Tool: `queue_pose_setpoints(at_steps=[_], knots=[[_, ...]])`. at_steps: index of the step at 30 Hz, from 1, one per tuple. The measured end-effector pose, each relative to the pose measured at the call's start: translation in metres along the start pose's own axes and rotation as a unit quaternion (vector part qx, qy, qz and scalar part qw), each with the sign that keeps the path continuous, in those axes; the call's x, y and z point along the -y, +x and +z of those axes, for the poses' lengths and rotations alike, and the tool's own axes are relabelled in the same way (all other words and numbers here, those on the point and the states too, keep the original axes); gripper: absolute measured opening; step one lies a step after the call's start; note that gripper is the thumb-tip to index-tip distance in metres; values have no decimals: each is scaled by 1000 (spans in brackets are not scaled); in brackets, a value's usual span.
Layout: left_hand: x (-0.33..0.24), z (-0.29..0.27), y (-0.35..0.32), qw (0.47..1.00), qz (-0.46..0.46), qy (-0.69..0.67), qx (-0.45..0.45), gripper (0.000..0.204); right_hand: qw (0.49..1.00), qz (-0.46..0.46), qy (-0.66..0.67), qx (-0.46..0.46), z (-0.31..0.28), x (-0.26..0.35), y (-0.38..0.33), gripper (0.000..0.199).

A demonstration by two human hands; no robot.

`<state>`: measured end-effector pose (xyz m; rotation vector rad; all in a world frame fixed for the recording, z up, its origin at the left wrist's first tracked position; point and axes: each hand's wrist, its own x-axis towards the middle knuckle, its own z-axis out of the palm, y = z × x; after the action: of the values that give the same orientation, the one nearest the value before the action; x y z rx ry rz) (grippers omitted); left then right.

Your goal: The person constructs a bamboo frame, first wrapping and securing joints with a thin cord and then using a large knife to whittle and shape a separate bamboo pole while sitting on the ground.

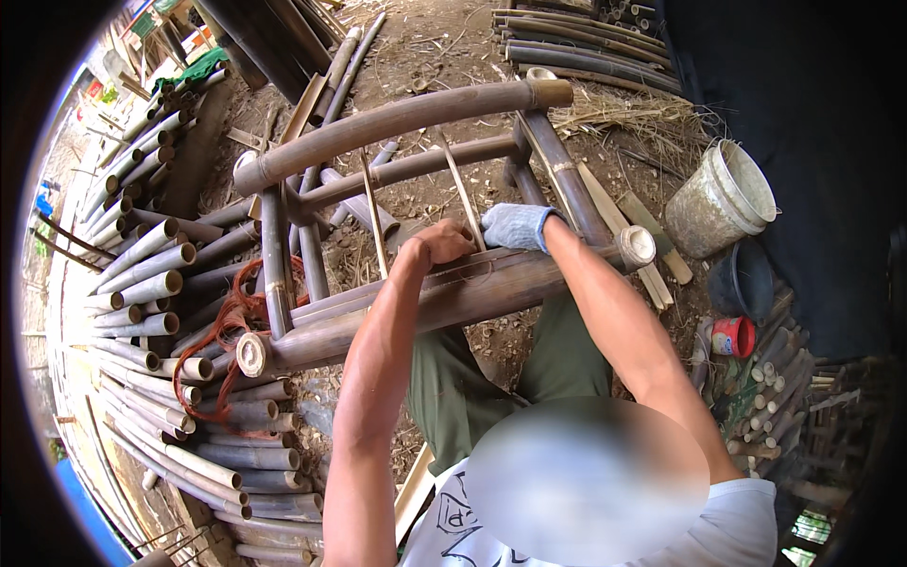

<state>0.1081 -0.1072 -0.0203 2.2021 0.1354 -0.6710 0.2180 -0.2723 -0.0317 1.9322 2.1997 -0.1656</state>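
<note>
- Head view: we sat or crouched on the near side of a bamboo frame (406, 169), our trousered knees just below its thick near pole (501, 286); that frame stood in front of us, tilted across the ground, and served as our landmark.
- We stretched our left forearm up across the frame's near pole, wrist bent inward, so our bare left hand (446, 242) sat beyond that pole, near the frame's middle, fingers curled; we could not tell what they gripped.
- We brought our right forearm in diagonally over the frame's right half; our right hand (515, 228), in a blue-grey glove, lay just beside a thin slat (457, 181) of the frame, its fingers pointing left. We could not tell whether it was closed on anything.
- Left of the frame we had stacked bamboo poles (156, 283) and reddish cord (241, 317).
- Right of the frame we saw a grimy pale bucket (709, 203) and a red can (732, 335).
</note>
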Motion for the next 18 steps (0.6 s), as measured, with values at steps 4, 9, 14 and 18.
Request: queue_pose_setpoints(at_steps=[4,9,14,18], knots=[[-1,-10,-47,985,-17,-94,-146,24,922,226,245,-196,-41,33,-29,20],[-18,-32,-81,911,98,-400,24,16,872,186,323,-316,-84,84,-49,31],[-37,-21,-90,888,68,-454,-29,19,746,202,476,-419,-109,132,-129,18],[-29,-8,-83,921,6,-363,-144,30,708,243,501,-434,-170,195,-293,17]])
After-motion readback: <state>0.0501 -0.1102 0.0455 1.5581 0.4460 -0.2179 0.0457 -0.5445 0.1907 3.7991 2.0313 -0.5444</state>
